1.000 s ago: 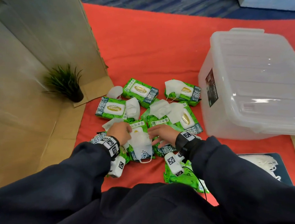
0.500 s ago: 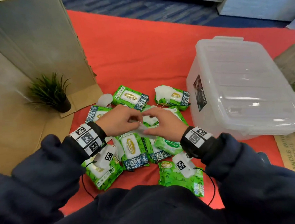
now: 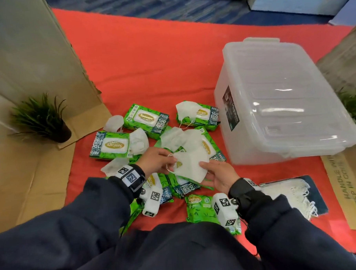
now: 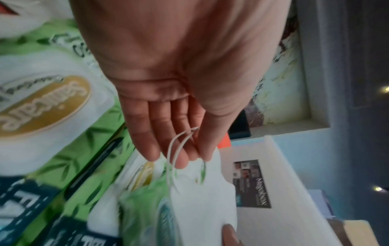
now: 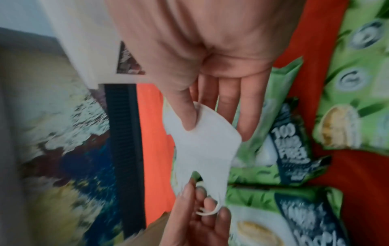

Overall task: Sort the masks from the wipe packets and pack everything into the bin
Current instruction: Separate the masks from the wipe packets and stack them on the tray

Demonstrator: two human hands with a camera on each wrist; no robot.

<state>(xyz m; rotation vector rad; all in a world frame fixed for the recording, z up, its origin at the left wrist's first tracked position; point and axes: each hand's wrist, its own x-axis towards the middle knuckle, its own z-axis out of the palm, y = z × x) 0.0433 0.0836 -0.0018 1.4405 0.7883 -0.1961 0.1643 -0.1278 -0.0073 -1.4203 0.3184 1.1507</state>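
A white folded mask [image 3: 189, 165] hangs just above the pile, stretched between both hands. My left hand [image 3: 171, 161] pinches its left end, with the ear loops [image 4: 174, 158] draped over the fingers. My right hand [image 3: 205, 171] pinches its right edge between thumb and fingers [image 5: 229, 106]. Below lie several green wipe packets [image 3: 112, 145] mixed with more loose white masks [image 3: 139, 140]. The clear plastic bin [image 3: 273, 102] stands to the right with its lid on.
A stack of white masks [image 3: 287, 193] lies on a dark blue pad near my right elbow. A small potted plant [image 3: 39, 120] stands on cardboard at the left beside an upright cardboard wall [image 3: 26, 49]. Red cloth [image 3: 149, 64] covers the floor behind the pile.
Both hands have come up off the pile with one white mask, which now hangs spread between them. They have also drawn slightly apart.
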